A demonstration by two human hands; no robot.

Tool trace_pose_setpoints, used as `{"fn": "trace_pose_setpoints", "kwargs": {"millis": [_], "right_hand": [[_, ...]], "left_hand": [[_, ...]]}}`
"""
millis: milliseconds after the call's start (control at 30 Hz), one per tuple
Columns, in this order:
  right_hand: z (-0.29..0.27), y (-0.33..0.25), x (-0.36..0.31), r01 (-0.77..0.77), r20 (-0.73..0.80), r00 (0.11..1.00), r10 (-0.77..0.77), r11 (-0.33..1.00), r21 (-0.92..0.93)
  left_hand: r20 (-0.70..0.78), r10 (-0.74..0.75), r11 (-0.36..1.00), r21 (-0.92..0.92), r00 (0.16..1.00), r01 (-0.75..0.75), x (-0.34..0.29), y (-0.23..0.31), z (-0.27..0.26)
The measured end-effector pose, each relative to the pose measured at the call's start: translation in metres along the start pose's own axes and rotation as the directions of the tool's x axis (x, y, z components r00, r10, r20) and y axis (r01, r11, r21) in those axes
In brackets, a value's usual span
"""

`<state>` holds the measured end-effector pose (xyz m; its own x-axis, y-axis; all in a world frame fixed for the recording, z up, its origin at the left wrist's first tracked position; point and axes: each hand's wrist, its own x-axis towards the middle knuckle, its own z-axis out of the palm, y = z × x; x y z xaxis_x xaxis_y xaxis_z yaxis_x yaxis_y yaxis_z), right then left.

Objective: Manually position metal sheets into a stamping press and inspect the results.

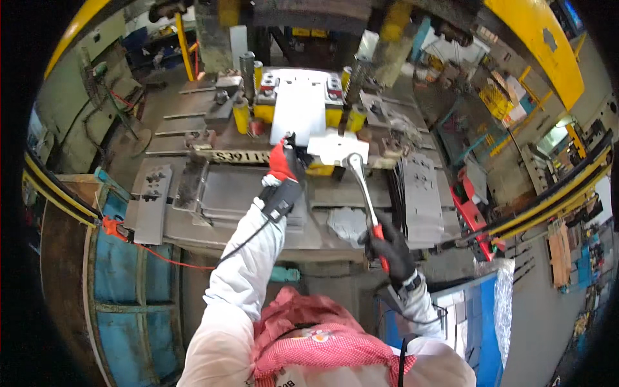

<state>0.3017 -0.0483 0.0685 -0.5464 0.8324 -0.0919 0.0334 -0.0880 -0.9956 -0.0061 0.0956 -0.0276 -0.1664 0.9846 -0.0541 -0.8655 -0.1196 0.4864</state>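
Observation:
My right hand [392, 251], in a black glove, is closed around the red grip of a long chrome ratchet wrench [367, 197]. The wrench's round head lies over a small bright metal plate [336, 149] at the near edge of the die. My left hand [284, 164], in a red and black glove, reaches to the near end of a shiny sheet-metal blank [300, 106]. Its fingers are mostly hidden, so whether they grip the blank cannot be told. The blank lies on a die block [334, 116] with yellow parts.
Yellow guide posts [241, 116] stand beside the die. Flat steel plates [422, 200] and a crumpled white cloth [348, 226] lie on the press bed. Left of me stands a blue metal frame [116, 277]; a red tool-like object [474, 219] sits at the right.

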Motion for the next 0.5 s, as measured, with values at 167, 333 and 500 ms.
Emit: {"fn": "trace_pose_setpoints", "kwargs": {"millis": [167,333,500], "right_hand": [[-0.009,0.057,-0.099,-0.191,-0.053,0.977,0.208,0.955,0.226],[-0.005,0.064,-0.122,-0.226,-0.05,0.967,0.252,0.927,0.298],[-0.008,0.067,-0.123,-0.221,-0.071,0.969,0.237,0.957,0.189]], "left_hand": [[0.088,0.12,0.992,0.036,0.989,-0.124,-0.022,-0.016,0.048],[0.088,0.066,0.997,-0.043,0.994,-0.062,-0.025,-0.013,0.045],[0.026,0.045,0.999,-0.008,0.999,-0.045,-0.021,-0.014,0.04]]}}
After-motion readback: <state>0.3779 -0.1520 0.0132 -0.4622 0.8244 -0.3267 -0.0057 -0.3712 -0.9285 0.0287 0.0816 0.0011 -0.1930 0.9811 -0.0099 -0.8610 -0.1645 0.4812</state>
